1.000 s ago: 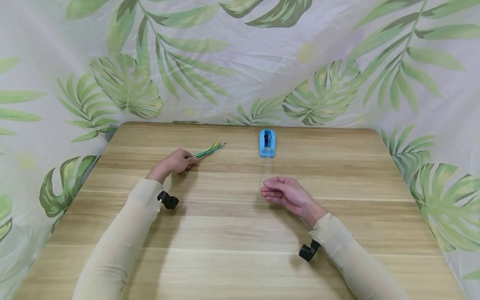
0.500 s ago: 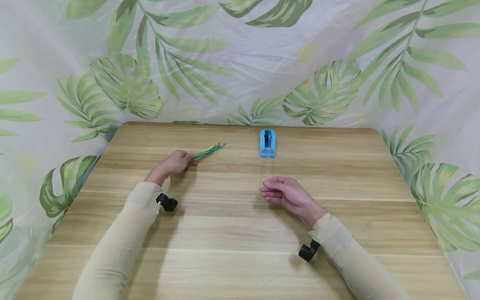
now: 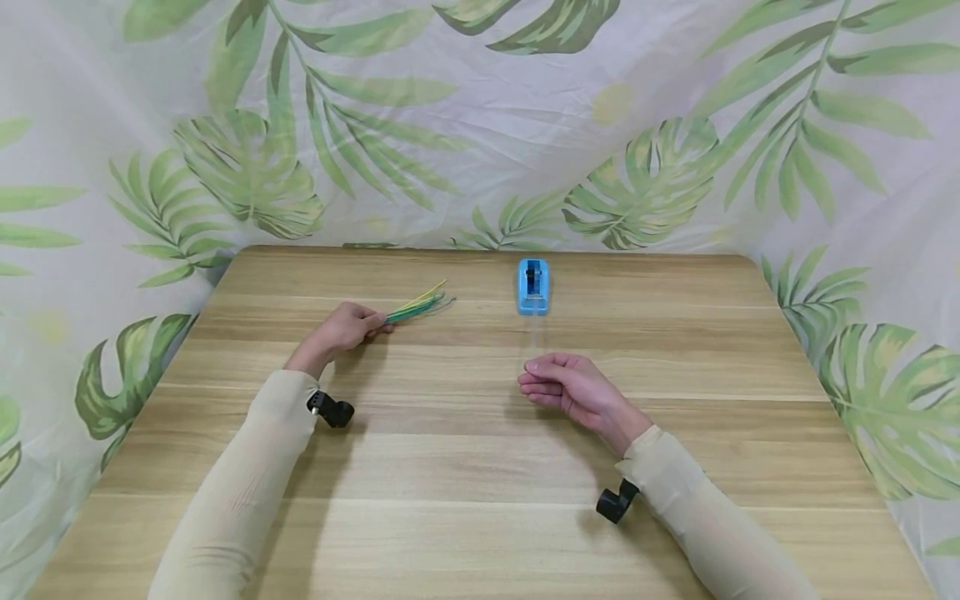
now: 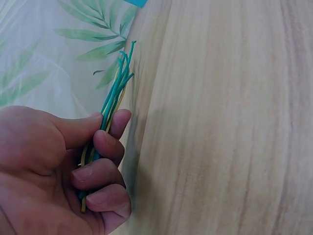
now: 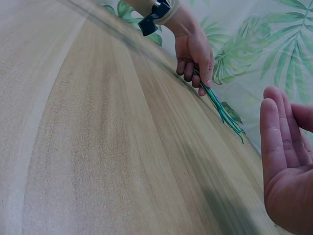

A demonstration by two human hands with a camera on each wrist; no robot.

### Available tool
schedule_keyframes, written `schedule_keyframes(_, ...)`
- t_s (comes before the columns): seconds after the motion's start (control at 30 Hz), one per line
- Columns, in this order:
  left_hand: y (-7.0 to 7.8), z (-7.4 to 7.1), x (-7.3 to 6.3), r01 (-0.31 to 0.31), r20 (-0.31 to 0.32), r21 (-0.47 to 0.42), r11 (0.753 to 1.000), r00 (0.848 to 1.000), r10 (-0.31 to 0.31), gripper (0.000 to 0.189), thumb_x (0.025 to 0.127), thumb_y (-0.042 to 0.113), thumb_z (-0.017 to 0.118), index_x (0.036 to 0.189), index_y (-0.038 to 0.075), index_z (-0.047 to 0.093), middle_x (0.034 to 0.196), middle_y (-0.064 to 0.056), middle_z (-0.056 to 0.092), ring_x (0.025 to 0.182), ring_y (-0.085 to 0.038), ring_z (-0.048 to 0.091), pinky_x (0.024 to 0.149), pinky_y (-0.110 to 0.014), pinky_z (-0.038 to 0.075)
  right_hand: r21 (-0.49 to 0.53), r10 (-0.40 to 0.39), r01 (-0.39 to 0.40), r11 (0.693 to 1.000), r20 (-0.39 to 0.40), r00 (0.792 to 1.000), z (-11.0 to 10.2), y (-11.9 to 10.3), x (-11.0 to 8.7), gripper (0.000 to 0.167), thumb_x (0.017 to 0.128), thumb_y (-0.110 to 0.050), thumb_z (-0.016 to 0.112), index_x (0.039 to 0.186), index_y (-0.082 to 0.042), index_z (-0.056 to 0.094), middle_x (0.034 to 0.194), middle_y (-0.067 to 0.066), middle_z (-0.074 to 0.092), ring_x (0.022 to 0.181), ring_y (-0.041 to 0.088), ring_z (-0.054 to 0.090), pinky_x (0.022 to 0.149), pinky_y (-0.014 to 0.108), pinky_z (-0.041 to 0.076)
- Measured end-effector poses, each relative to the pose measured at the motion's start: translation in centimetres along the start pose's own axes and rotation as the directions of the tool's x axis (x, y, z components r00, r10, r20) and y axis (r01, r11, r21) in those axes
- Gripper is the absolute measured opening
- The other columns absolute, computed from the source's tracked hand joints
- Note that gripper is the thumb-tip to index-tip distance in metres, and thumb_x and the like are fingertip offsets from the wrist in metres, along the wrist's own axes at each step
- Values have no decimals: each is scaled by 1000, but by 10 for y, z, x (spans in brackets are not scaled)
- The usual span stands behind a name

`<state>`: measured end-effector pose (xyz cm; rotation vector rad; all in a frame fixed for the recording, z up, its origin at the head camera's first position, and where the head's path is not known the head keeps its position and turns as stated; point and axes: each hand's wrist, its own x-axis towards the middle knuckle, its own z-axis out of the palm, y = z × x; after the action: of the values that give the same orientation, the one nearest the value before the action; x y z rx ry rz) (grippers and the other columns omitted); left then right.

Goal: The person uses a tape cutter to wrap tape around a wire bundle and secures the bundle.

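My left hand (image 3: 347, 327) grips a bundle of thin green and yellow wires (image 3: 417, 308) at one end, above the table's left half. In the left wrist view the fingers curl round the wires (image 4: 115, 95), whose loose tips fan out past the thumb. Towards the back of the table stands a blue tape dispenser (image 3: 533, 287). A strip of clear tape (image 3: 535, 333) runs from its cutter towards me, and the thumb and forefinger of my right hand (image 3: 573, 387) pinch its free end. The other right-hand fingers stay fairly straight in the right wrist view.
Both hands work over a wood-grain table (image 3: 450, 525) with rounded back corners. Behind it hangs a pale leaf-print cloth (image 3: 420, 125). Each sleeved wrist carries a small black camera, such as the left one (image 3: 331, 409).
My left hand has shifted slightly left and back towards me, and the wire tips spread a little more. My right hand keeps its pinch on the tape almost without moving.
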<state>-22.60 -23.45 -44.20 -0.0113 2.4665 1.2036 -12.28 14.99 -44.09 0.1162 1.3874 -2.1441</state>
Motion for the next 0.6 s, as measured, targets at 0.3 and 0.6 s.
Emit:
schedule_keyframes(0.3,-2,1,-1,-3,-7,-36,999,1000,3,35,107,18,50,121,-10,67,85,-5,59,81,-18,42,70,-26,33,5,-2,2,1000,2,1000,0,0,0,14,102,-1,55,96,-3,69,90,11,74,82,18,74,77,30,60)
schedule_keyframes(0.6,2,5,-2,-34,-12,0,999,999,34,34,106,15,52,126,-10,64,85,-7,56,85,-21,47,72,-28,38,4,-4,4,1000,3,1000,1,-1,0,14,101,0,55,97,-3,68,90,12,74,82,18,74,78,30,60)
